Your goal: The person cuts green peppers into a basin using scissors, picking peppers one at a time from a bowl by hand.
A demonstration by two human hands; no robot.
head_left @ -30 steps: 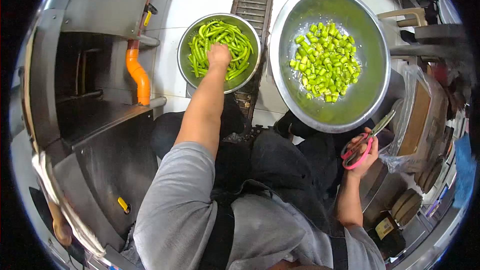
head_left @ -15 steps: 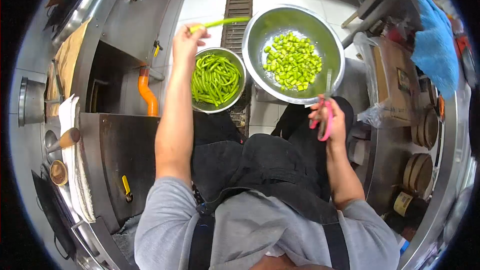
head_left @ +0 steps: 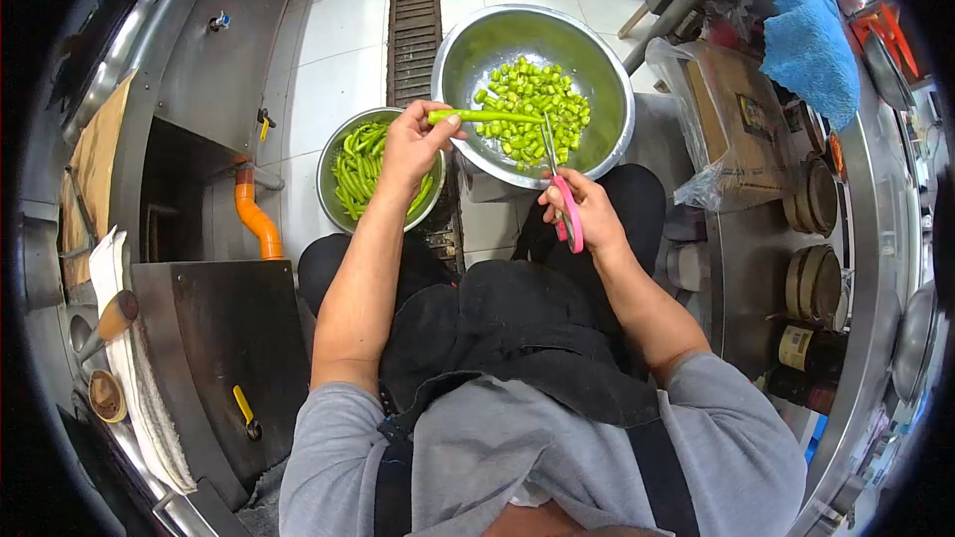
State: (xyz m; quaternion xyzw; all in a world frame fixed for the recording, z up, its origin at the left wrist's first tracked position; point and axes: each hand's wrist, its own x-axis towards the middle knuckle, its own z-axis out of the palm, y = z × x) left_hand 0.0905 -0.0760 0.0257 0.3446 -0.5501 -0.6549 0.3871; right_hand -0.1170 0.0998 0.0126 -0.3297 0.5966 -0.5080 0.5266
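Note:
My left hand (head_left: pixel 416 142) pinches one end of a long green pepper or bean (head_left: pixel 487 116), which points right over the large metal bowl (head_left: pixel 622 124). In my right hand (head_left: pixel 585 211) are pink-handled scissors (head_left: pixel 568 207), their blades at the far end of the green pod. Many short cut green pieces (head_left: pixel 527 99) lie in the large bowl beneath. To the left, partly behind my left hand and forearm, a smaller metal bowl (head_left: pixel 325 179) holds whole green pods (head_left: pixel 358 169).
A floor drain grate (head_left: pixel 414 25) runs between white tiles. An orange pipe (head_left: pixel 256 216) and steel cabinets stand on the left. On the right are a plastic-wrapped box (head_left: pixel 741 129), a blue cloth (head_left: pixel 808 40), and a shelf with bottles (head_left: pixel 796 348).
My left hand has gone from the small bowl, lifted a green pod and brought it over the large bowl. My right hand has moved the scissors inward to meet the pod.

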